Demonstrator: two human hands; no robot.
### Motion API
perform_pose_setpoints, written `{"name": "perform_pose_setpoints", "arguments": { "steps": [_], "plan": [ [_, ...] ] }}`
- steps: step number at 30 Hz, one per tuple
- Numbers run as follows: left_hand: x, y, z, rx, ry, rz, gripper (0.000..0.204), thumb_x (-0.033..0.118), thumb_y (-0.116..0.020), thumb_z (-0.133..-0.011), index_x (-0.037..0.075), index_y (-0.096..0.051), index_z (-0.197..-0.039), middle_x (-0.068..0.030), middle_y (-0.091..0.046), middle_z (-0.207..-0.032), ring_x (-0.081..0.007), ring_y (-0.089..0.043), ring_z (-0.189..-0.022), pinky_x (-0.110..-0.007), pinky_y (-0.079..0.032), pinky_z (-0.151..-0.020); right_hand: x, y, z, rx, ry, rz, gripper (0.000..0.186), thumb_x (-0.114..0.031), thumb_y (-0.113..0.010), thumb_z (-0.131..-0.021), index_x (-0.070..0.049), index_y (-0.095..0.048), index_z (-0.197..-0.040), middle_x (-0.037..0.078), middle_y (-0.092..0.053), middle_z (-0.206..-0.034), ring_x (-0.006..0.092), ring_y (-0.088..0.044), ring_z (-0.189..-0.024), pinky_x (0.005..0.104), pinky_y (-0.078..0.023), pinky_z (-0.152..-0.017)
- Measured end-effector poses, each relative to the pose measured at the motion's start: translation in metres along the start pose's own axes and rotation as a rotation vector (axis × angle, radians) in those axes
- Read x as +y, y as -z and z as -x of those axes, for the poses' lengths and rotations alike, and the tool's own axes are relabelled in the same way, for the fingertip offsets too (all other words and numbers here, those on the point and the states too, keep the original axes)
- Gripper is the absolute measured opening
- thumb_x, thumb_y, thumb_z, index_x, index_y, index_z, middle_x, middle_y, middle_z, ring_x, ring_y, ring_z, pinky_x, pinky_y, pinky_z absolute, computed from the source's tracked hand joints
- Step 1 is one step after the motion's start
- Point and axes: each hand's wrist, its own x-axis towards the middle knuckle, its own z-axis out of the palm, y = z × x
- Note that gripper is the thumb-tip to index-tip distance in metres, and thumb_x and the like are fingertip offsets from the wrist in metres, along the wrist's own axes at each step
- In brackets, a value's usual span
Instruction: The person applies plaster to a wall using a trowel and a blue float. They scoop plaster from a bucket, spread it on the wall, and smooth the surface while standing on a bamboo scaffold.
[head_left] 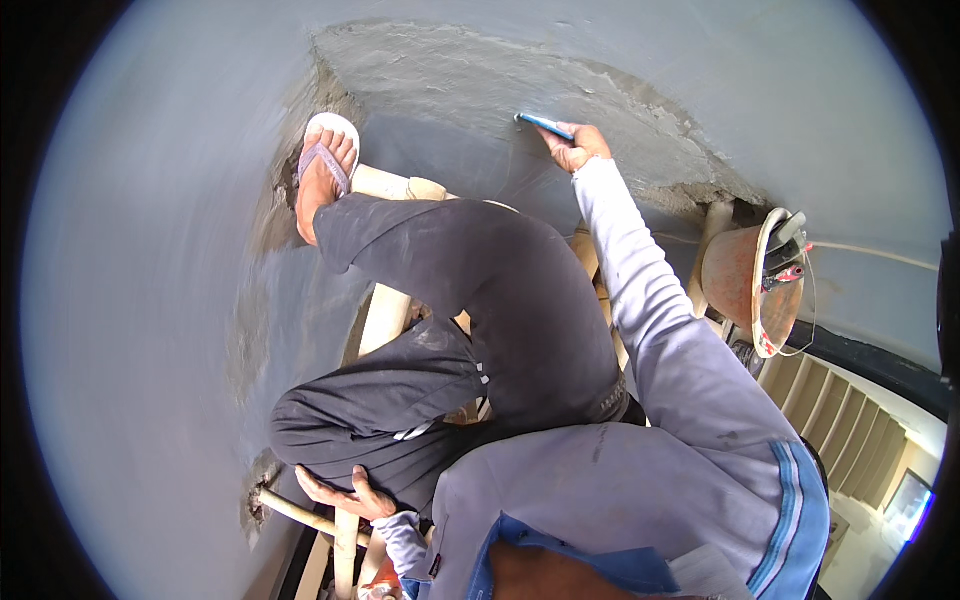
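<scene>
My right hand (580,149) reaches forward with its fingers closed round a slim blue object (547,126). Its light-coloured far end is at the patch of rough grey plaster (450,85); I cannot tell whether it touches, or its exact kind. Low on the left, my left hand (345,494) lies against my bent leg in dark trousers (370,430), its fingers stretched out and holding nothing. My foot in a thong sandal (328,160) is set against the broken edge of the plaster.
Bamboo poles (385,318) run beneath my legs, and another pole (300,514) meets the wall at lower left. To the right a tilted bucket (735,272) holds tools, one red-handled (783,277). Stairs (835,430) lie far below at right. Smooth grey wall (140,300) curves along the left.
</scene>
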Motion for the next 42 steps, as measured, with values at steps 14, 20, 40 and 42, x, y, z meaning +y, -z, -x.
{"name": "perform_pose_setpoints", "arguments": {
  "steps": [14,20,40,42],
  "plan": [
    [-0.008,-0.004,0.006,0.096,0.053,0.149,0.082,0.011,-0.057,-0.062,-0.002,-0.03,-0.138,-0.0201,-0.03,-0.14,-0.0323,-0.024,-0.132,-0.044,-0.011,-0.11,-0.048,-0.065,0.074,-0.303,-0.123,-0.024,0.031,0.008,-0.033,-0.087,0.026,-0.028,-0.113,0.041,-0.04,-0.118,0.0513,-0.047,-0.109,0.053,-0.047,-0.092],
    [-0.016,-0.003,0.008,0.119,0.051,0.122,0.085,0.016,-0.058,-0.059,-0.001,-0.03,-0.138,-0.0197,-0.033,-0.139,-0.0332,-0.026,-0.131,-0.045,-0.012,-0.11,-0.039,-0.045,0.198,-0.41,0.227,0.396,0.024,0.003,-0.044,-0.088,0.012,-0.04,-0.109,0.02,-0.053,-0.103,0.0266,-0.059,-0.093,0.0371,-0.051,-0.089],
    [0.004,0.002,0.002,0.007,0.017,-0.073,0.078,0.016,-0.052,-0.065,-0.005,-0.029,-0.136,-0.0244,-0.03,-0.139,-0.0366,-0.025,-0.132,-0.047,-0.013,-0.11,0.042,0.15,-0.112,0.531,-0.005,0.789,0.024,-0.006,-0.059,-0.085,-0.001,-0.05,-0.106,0.01,-0.057,-0.104,0.0224,-0.055,-0.087,0.043,-0.043,-0.072],
    [0.003,-0.002,0.002,0.014,0.017,-0.042,0.077,0.016,-0.051,-0.066,-0.005,-0.029,-0.137,-0.0244,-0.03,-0.139,-0.0366,-0.024,-0.132,-0.047,-0.013,-0.11,0.035,0.145,-0.108,0.542,-0.005,0.751,0.023,-0.006,-0.058,-0.085,-0.001,-0.05,-0.106,0.011,-0.057,-0.103,0.0224,-0.055,-0.087,0.0428,-0.043,-0.071]
  ]
}}
